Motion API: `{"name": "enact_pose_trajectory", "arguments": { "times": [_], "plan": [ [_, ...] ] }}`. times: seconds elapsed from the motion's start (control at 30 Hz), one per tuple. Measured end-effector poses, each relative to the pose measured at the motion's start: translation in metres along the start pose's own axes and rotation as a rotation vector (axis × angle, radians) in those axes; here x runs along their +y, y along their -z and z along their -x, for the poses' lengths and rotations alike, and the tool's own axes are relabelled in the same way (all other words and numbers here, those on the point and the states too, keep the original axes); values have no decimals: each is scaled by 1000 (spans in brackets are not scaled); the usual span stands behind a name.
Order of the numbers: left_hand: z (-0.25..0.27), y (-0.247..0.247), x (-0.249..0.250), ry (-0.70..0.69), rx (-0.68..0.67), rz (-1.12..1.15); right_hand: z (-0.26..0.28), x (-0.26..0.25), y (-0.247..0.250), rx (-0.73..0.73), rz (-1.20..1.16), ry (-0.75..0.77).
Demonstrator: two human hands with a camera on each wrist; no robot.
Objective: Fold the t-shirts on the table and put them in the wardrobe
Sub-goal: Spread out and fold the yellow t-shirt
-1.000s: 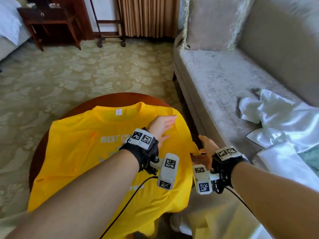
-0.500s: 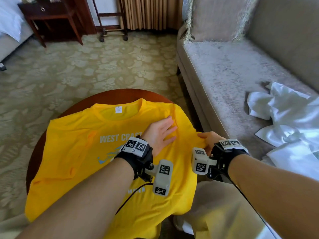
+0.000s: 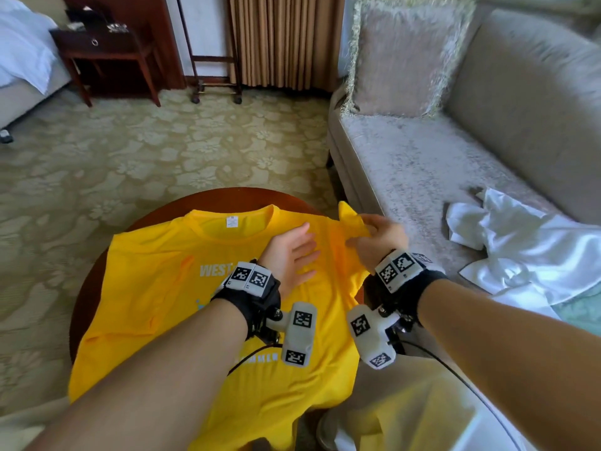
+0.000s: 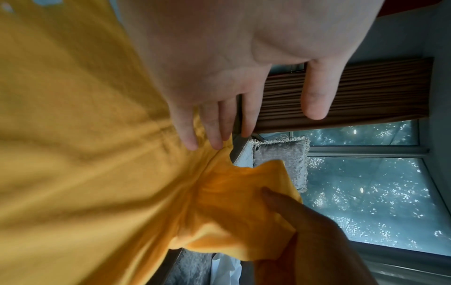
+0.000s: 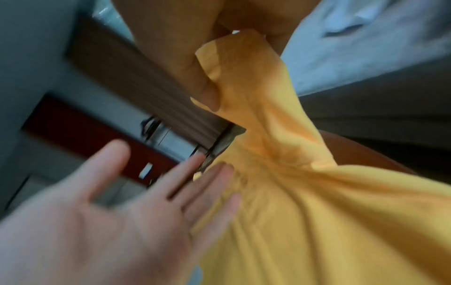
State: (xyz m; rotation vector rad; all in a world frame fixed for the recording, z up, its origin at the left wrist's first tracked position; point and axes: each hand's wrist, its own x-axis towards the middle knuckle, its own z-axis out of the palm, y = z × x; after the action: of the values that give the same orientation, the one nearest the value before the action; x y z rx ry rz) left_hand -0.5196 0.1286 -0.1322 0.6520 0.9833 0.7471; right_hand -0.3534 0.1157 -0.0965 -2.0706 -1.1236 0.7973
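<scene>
While the yellow shirt [image 3: 182, 288] lies face up on the round worktop [image 3: 208, 200], with its collar at the far side and its lower part hanging over the near edge, the two hands do different jobs. The left hand [image 3: 289, 255] is flat on the chest of the shirt, its fingers [image 4: 214, 125] straight and a little spread, and I judge that it presses the cloth down so that it does not slide. The right hand [image 3: 377, 237] pinches the right sleeve [image 3: 349, 219] between thumb and curled fingers and holds it up from the worktop; the cloth makes tight wrinkles from this grip toward the left fingers. It seems the sleeve is about to be folded inward over the body, with the left hand marking the fold line, so the folding is only at its beginning. The shirt is wider than the worktop, and the hanging parts could pull it off if the pressing hand lets go. The worktop is dark red-brown wood and stands on a pale green carpet [image 3: 130, 151] with a flower pattern. Just to the right is a grey sofa [image 3: 439, 151] with a fringed cushion [image 3: 406, 56] and some crumpled white cloth [image 3: 520, 242]. Farther away there are brown curtains [image 3: 283, 37], a dark wooden side table [image 3: 107, 50] and the corner of a bed [image 3: 22, 53]. No wardrobe is clearly visible.
</scene>
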Motion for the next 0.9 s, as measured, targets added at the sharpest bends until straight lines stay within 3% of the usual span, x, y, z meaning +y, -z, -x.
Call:
{"name": "enact_pose_trajectory", "arguments": {
  "times": [0.07, 0.17, 0.27, 0.37, 0.47, 0.53, 0.63, 0.77, 0.9],
  "plan": [
    [4, 4, 4, 14, 42, 10, 16, -9, -13, -50, 240, 174],
    [3, 19, 6, 42, 119, 42, 36, -17, -36, -300, 471, 333],
    [3, 27, 2, 45, 210, -14, 40, -21, -53, -500, 396, 245],
    [0, 29, 1, 30, 358, -112, 27, -25, -49, -323, 258, 126],
    [-5, 30, 3, 83, 364, -156, 16, -20, -38, -197, 314, 11],
    [-10, 33, 2, 48, 413, -231, 14, -12, -44, -255, 337, -63],
    [-6, 37, 4, -33, 504, -322, 10, -1, -55, -369, 575, -27],
    [3, 59, 24, -86, 564, -462, 1, -19, -55, -330, 598, 34],
    [11, 102, 55, -134, 689, -683, -21, -33, -63, -278, 532, -27]
  ]
}}
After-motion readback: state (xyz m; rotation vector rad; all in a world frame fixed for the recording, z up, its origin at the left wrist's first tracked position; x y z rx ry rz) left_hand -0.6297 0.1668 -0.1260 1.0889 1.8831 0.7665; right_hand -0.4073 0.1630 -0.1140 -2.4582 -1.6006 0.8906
